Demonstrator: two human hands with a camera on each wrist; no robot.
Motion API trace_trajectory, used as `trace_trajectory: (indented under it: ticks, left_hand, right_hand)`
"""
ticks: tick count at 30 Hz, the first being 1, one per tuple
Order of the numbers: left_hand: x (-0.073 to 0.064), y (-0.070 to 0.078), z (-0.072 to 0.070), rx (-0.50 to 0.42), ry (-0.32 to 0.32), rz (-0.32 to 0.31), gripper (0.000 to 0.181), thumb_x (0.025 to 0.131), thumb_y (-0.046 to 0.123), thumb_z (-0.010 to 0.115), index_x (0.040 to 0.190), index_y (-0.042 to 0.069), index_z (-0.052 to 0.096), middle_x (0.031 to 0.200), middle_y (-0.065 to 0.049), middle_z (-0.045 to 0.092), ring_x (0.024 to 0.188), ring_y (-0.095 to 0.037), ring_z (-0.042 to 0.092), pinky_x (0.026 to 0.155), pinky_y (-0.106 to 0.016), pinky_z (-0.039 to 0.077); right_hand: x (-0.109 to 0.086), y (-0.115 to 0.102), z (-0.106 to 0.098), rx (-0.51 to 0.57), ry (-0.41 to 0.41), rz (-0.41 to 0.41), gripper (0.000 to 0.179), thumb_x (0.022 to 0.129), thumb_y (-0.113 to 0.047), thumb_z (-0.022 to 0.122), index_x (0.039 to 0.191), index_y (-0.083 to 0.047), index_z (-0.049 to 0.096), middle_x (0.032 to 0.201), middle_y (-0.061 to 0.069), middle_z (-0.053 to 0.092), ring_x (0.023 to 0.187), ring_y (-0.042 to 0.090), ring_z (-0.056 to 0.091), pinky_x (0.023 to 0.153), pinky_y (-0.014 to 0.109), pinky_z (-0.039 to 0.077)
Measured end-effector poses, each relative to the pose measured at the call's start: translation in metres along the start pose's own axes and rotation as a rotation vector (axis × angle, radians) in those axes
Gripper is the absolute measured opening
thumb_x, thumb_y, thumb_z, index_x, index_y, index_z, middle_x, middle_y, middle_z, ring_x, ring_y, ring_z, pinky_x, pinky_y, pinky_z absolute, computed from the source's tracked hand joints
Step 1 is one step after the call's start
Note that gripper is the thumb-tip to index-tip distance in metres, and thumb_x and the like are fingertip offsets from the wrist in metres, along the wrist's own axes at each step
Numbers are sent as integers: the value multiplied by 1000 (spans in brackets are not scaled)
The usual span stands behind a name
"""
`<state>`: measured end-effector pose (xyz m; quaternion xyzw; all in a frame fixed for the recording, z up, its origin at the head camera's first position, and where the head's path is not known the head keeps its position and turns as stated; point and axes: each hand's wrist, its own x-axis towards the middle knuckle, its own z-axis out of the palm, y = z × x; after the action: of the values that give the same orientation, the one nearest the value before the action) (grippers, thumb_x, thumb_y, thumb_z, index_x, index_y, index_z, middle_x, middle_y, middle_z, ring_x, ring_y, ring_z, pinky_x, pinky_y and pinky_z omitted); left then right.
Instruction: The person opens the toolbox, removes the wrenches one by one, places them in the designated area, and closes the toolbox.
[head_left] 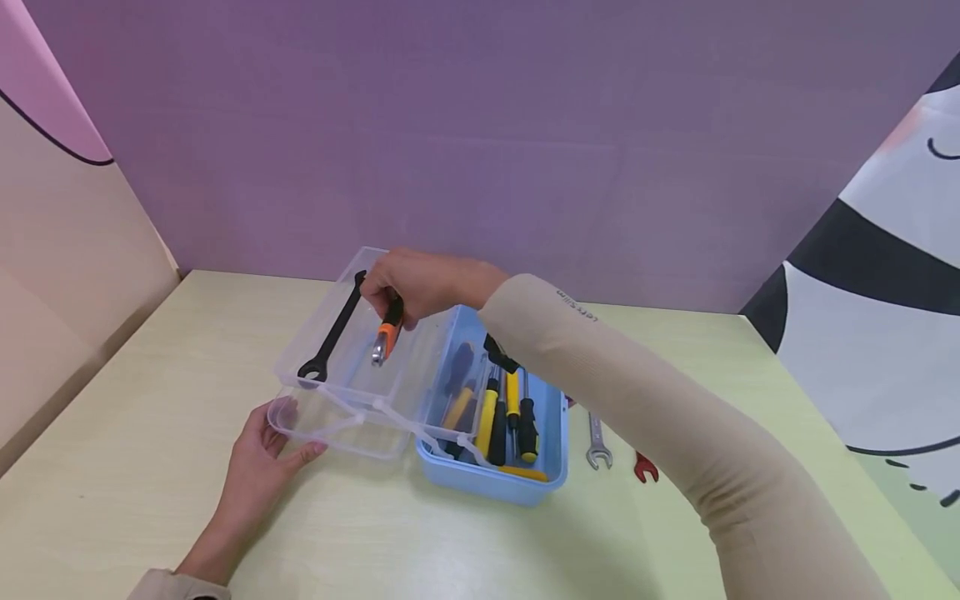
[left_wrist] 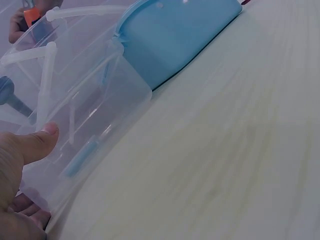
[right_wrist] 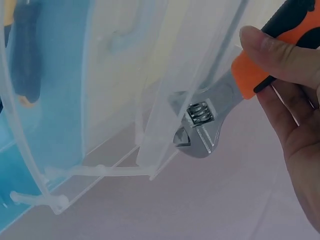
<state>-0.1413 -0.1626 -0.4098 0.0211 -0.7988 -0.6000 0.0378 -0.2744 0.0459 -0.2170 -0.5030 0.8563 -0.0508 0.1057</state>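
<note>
My right hand (head_left: 420, 287) grips an adjustable wrench (right_wrist: 210, 117) by its orange and black handle, head pointing down, over the clear tray (head_left: 303, 362). The right wrist view shows the wrench's metal head and knurled adjusting screw beside the tray wall. Along that tray lies a long black combination wrench (head_left: 335, 333). My left hand (head_left: 258, 462) holds the outer end of the toolbox's clear lid (head_left: 375, 442), thumb on its near edge and fingers behind. Lid and tray swing out leftward from the blue toolbox (head_left: 487, 483) on white link arms (left_wrist: 46, 80).
Several screwdrivers (head_left: 528, 429) with yellow and black handles lie in the blue box. To its right on the table (head_left: 360, 533) are a silver open-ended wrench (head_left: 597, 446) and a red one (head_left: 646, 468), partly behind my right sleeve. A purple wall (head_left: 480, 150) closes off the back.
</note>
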Motion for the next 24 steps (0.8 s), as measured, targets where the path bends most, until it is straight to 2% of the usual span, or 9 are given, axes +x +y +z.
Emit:
trace_trajectory:
  ticks: [4, 7, 10, 16, 21, 24]
  left_hand:
    - [0, -1, 0, -4, -2, -3, 77, 81, 3, 73, 140, -8, 25, 148, -29, 33, 140, -38, 30, 113, -29, 30]
    - [0, 0, 0, -3, -1, -2, 77, 81, 2, 73, 140, -9, 25, 148, -29, 33, 140, -38, 30, 114, -30, 30]
    - [0, 0, -1, -3, -1, -4, 77, 81, 2, 73, 140, -8, 25, 148, -29, 33, 140, -37, 30, 114, -30, 30]
    - [-1, 1, -1, -15, 5, -7, 77, 80, 1, 73, 140, -8, 25, 148, -29, 33, 140, -37, 30, 114, -28, 30]
    - [-1, 0, -1, -27, 3, 9, 77, 80, 1, 73, 140, -9, 25, 148, -29, 33, 140, -37, 30, 113, -23, 31]
    - [-1, 0, 0, -27, 0, 16, 77, 80, 1, 73, 140, -9, 25, 147, -30, 33, 140, -38, 30, 113, -20, 31]
  right_hand:
    - [-4, 2, -1, 120, 20, 14, 26, 71, 10, 76, 75, -9, 59, 82, 3, 65, 79, 15, 60, 75, 22, 57]
    - [-8, 4, -4, 201, 66, 27, 26, 71, 10, 77, 76, -8, 59, 86, 5, 68, 78, 16, 62, 79, 23, 59]
    - [-11, 6, -9, 253, 139, 42, 25, 70, 7, 79, 78, -8, 61, 89, 5, 70, 78, 15, 64, 82, 24, 59]
    - [-17, 10, -17, 428, 274, 74, 22, 68, 6, 81, 79, -6, 65, 91, 5, 70, 78, 17, 66, 84, 25, 59]
    - [-23, 9, -20, 562, 367, 104, 26, 66, 8, 82, 78, -4, 61, 94, 8, 70, 80, 19, 68, 81, 25, 61]
    - [-25, 9, -23, 600, 415, 119, 30, 65, 9, 82, 78, -3, 58, 94, 11, 70, 81, 20, 69, 81, 26, 61]
